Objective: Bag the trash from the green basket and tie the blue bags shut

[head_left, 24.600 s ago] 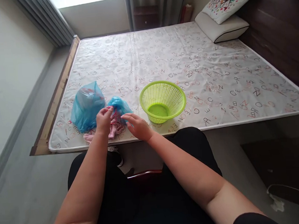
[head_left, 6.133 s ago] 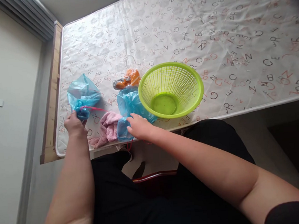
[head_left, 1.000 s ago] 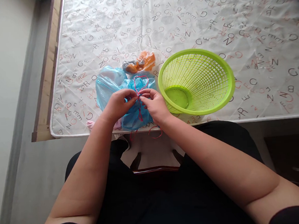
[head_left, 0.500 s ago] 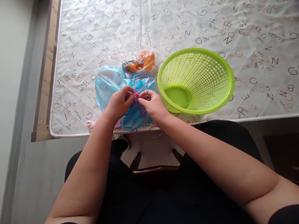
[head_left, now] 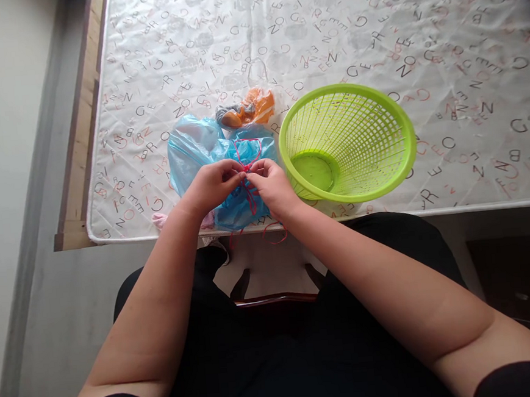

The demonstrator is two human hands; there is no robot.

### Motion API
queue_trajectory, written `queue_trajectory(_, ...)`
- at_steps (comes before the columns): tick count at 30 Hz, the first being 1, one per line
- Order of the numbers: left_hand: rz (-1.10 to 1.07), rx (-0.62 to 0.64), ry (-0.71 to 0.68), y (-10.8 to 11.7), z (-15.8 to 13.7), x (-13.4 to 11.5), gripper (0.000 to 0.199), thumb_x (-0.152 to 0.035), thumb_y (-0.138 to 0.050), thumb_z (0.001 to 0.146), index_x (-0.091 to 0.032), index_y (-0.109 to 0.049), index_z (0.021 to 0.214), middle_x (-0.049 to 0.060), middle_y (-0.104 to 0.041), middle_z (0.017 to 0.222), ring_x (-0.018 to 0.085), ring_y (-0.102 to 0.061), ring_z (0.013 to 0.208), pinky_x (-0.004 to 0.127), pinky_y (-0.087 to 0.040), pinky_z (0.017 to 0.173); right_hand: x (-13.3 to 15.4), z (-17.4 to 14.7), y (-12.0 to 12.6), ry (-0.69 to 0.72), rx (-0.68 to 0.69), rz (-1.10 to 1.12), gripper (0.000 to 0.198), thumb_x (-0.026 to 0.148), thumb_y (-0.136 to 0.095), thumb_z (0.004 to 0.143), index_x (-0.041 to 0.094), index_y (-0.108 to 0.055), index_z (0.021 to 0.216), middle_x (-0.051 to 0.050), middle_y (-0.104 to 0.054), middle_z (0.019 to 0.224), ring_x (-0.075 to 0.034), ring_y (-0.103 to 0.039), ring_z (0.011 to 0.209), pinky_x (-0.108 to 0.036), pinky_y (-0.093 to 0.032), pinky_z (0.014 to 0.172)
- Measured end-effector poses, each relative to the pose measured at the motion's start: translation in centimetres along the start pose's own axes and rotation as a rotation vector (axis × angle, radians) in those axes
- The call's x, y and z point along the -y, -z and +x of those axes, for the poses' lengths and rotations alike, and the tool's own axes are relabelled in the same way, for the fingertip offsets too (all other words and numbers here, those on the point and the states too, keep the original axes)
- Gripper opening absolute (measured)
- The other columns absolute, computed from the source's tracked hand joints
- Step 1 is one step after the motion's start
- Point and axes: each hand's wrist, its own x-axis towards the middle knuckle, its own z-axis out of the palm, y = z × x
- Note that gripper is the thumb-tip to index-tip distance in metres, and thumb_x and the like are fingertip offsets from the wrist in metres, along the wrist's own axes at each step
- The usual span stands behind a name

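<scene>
A thin red string (head_left: 253, 207) is gathered around the blue plastic bag (head_left: 234, 218), with a loop standing above the knot and loose ends hanging over the mattress edge. My left hand (head_left: 215, 183) pinches the string at the knot from the left. From the right, my right hand (head_left: 272, 185) pinches it too, the fingertips of both hands nearly touching. The bag lies at the mattress's front edge, partly hidden under my hands. Just behind it is a clear plastic bag (head_left: 262, 106) with orange and grey cloth inside.
A green plastic basket (head_left: 405, 141) lies tipped toward me, right of the bags. Pink cloth (head_left: 160, 220) pokes out at the left by the edge. Everything rests on a letter-printed mattress (head_left: 464, 164). A wooden bed frame (head_left: 80, 207) runs along the left.
My left fingertips have shifted slightly right and down, closer to the right ones. The red loop above the knot has become lower and changed shape. Basket and bags stay put.
</scene>
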Motion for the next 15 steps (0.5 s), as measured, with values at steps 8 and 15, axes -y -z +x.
queue_trajectory(8, 0.106, -0.027, 0.024, 0.48, -0.03, -0.56, 0.013, -0.03, -0.065, 0.091, -0.019, -0.072, 0.09, 0.001, -0.067, 0.076, 0.015, -0.056, 0.07, 0.029, -0.045, 0.067, 0.68, -0.42, -0.39, -0.065, -0.022, 0.057, 0.016, 0.027, -0.067, 0.083, 0.025, -0.053, 0.09, 0.003, -0.059, 0.087, -0.013, -0.059, 0.078, -0.029, -0.049, 0.072)
queue_trajectory(15, 0.137, -0.13, -0.008, 0.39, 0.41, -0.39, 0.009, -0.025, -0.062, 0.088, -0.021, -0.064, 0.081, 0.002, -0.066, 0.079, 0.017, -0.059, 0.076, 0.031, -0.05, 0.074, 0.52, -0.3, -0.33, -0.056, -0.019, 0.02, 0.014, 0.026, -0.067, 0.084, 0.025, -0.055, 0.091, 0.001, -0.061, 0.091, -0.014, -0.061, 0.082, -0.029, -0.051, 0.073)
